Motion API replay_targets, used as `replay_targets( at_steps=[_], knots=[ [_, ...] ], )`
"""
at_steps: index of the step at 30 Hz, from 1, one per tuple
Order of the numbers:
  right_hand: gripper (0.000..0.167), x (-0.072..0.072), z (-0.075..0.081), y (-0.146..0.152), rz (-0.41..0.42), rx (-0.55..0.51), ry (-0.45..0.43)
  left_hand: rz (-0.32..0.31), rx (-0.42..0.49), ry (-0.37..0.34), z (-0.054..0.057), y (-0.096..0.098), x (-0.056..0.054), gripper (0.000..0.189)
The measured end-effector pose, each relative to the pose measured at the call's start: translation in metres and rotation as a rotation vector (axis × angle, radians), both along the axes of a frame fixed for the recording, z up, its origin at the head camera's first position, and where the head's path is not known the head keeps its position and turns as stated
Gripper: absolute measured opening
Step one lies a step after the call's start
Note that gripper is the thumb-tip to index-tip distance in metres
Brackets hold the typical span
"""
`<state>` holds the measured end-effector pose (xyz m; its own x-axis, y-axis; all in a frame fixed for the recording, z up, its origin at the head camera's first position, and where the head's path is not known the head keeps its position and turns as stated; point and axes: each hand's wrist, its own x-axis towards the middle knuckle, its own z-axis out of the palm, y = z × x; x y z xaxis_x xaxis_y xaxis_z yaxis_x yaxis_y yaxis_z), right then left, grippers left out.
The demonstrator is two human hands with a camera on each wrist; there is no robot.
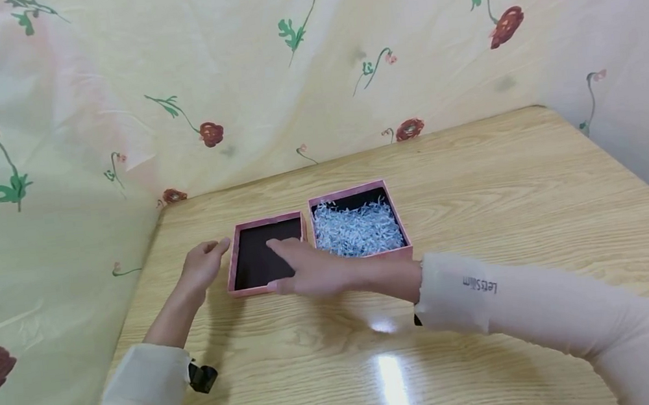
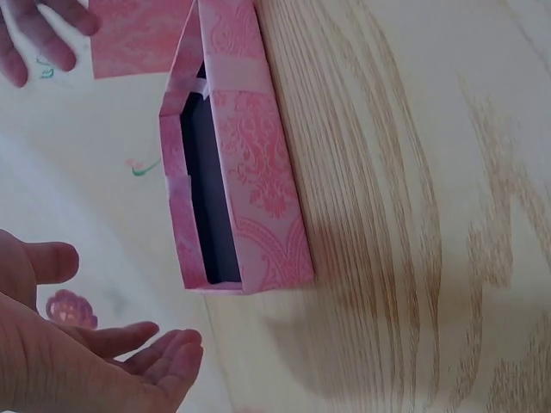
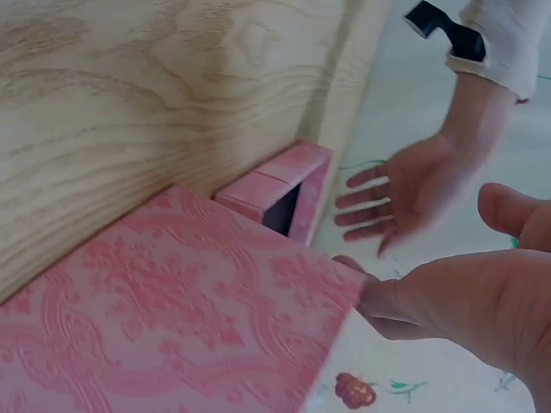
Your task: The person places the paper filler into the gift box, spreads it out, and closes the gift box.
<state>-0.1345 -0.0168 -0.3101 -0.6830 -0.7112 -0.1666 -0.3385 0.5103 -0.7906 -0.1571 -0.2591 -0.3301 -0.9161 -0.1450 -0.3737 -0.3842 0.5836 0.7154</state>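
A shallow pink box with a black inside lies on the table. Just to its right stands a pink box holding pale blue shredded paper. My left hand is beside the shallow box's left edge, its fingers straight and slightly spread in the right wrist view. Reaching across from the right, my right hand overlaps the shallow box's near right corner, thumb and fingers apart. Neither hand grips anything. In the left wrist view, the shallow box's side shows an embossed pattern and a plain pale band.
The wood-grain table extends right of the boxes and toward me. A flowered cloth hangs behind the table and along its left side. A black strap piece sticks out at my left cuff.
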Motion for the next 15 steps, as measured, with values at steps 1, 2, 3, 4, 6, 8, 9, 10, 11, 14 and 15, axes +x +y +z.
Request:
replay_targets(
  at_steps=[1, 2, 3, 4, 6, 8, 9, 10, 11, 14, 15],
  knots=[
    [0.075, 0.000, -0.002, -0.003, -0.001, 0.022, 0.005, 0.002, 0.001, 0.003, 0.000, -0.001, -0.001, 0.073],
    [0.076, 0.000, -0.005, -0.005, -0.002, 0.042, 0.006, 0.005, 0.002, 0.002, 0.000, -0.002, -0.001, 0.073],
    [0.077, 0.000, -0.007, -0.008, -0.004, 0.060, 0.011, 0.007, 0.001, 0.000, 0.000, -0.003, -0.002, 0.074],
    [0.077, 0.001, -0.010, -0.010, -0.008, 0.074, 0.019, 0.005, -0.001, -0.007, -0.001, -0.003, -0.002, 0.074],
    [0.079, 0.001, -0.013, -0.016, -0.018, 0.090, 0.028, 0.000, -0.005, -0.026, -0.001, -0.005, -0.003, 0.075],
    [0.081, 0.002, -0.018, -0.022, -0.025, 0.111, 0.043, -0.010, -0.006, -0.043, -0.002, -0.006, -0.004, 0.076],
    [0.082, 0.003, -0.020, -0.024, -0.030, 0.120, 0.045, -0.017, -0.008, -0.048, -0.002, -0.006, -0.005, 0.075],
    [0.083, 0.004, -0.022, -0.026, -0.037, 0.129, 0.043, -0.024, -0.007, -0.055, -0.003, -0.007, -0.005, 0.075],
    [0.084, 0.005, -0.024, -0.027, -0.044, 0.140, 0.042, -0.031, -0.010, -0.060, -0.004, -0.007, -0.006, 0.075],
    [0.085, 0.008, -0.032, -0.030, -0.076, 0.161, 0.021, -0.043, -0.007, -0.078, -0.007, -0.007, -0.006, 0.075],
    [0.085, 0.009, -0.034, -0.030, -0.091, 0.165, 0.013, -0.043, -0.007, -0.083, -0.008, -0.007, -0.006, 0.075]
  ],
)
